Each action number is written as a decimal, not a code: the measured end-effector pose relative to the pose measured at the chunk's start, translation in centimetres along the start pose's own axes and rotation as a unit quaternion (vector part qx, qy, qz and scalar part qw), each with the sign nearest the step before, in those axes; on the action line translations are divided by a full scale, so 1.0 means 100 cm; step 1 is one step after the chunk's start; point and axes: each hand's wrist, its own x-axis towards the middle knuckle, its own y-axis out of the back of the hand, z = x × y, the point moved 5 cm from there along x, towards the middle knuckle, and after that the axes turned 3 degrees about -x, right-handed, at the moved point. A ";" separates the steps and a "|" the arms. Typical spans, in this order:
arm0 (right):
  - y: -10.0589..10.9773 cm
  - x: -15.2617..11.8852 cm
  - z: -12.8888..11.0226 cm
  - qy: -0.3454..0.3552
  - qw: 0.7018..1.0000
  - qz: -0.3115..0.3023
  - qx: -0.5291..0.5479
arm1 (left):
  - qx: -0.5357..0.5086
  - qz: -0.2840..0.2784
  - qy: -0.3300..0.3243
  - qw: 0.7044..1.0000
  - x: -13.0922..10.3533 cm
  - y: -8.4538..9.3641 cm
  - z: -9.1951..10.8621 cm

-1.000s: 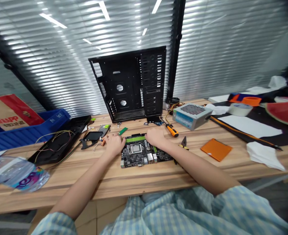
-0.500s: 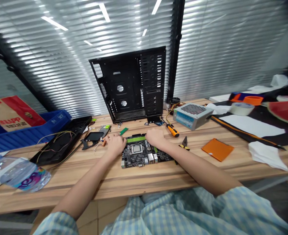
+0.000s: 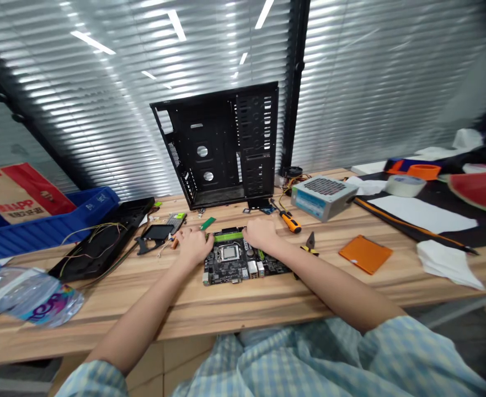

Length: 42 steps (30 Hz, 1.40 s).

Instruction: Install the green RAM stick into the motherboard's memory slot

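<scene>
A black motherboard [image 3: 222, 274] with green memory slots and a bare processor in its socket lies flat on the wooden table in front of me. My left hand [image 3: 193, 245] is at its left back corner, thumb against the edge, other fingers curled. Over the back of the board, right of the green slots, my right hand [image 3: 261, 234] is closed, its fingertips hidden behind the knuckles. A small green circuit board [image 3: 208, 223] lies just beyond my left hand. Pliers [image 3: 310, 243] with yellow and black handles rest partly behind my right forearm.
An open black computer case [image 3: 222, 143] stands behind the board. To the right are an orange screwdriver [image 3: 290, 220], a power supply [image 3: 323, 197] and an orange square [image 3: 366, 253]. A blue bin [image 3: 39, 231], a black panel [image 3: 102, 242] and a plastic bottle [image 3: 36, 295] occupy the left.
The whole view has shifted very slightly. My right hand has moved a touch to the left along the board's back; my left hand stays at the same corner.
</scene>
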 end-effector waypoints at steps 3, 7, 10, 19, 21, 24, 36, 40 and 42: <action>0.000 0.000 0.000 -0.002 1.000 0.001 0.001 | 0.002 0.001 0.001 1.000 0.001 -0.001 0.000; -0.001 0.001 0.000 0.000 1.000 0.001 0.002 | 0.001 0.001 -0.002 1.000 0.000 -0.001 0.001; -0.001 0.000 0.000 0.005 1.000 0.002 -0.002 | 0.002 -0.001 -0.002 1.000 0.000 0.000 0.002; -0.001 0.000 -0.002 0.003 1.000 -0.011 -0.015 | 0.001 -0.002 0.001 1.000 0.000 -0.004 0.000; -0.001 0.001 -0.002 0.001 1.000 -0.016 -0.013 | 0.001 -0.001 0.001 1.000 0.001 -0.005 0.000; -0.002 0.001 -0.002 -0.001 1.000 -0.021 -0.009 | -0.004 -0.002 0.001 1.000 0.001 -0.006 -0.001; -0.001 0.000 -0.003 0.002 1.000 -0.006 -0.015 | -0.010 -0.006 -0.003 1.000 0.001 -0.007 0.001; -0.002 0.000 -0.002 -0.002 1.000 -0.010 -0.013 | -0.013 -0.001 -0.008 1.000 0.002 -0.009 0.000; -0.003 0.001 -0.002 -0.003 1.000 -0.008 -0.010 | -0.013 0.007 -0.010 1.000 0.002 -0.010 0.000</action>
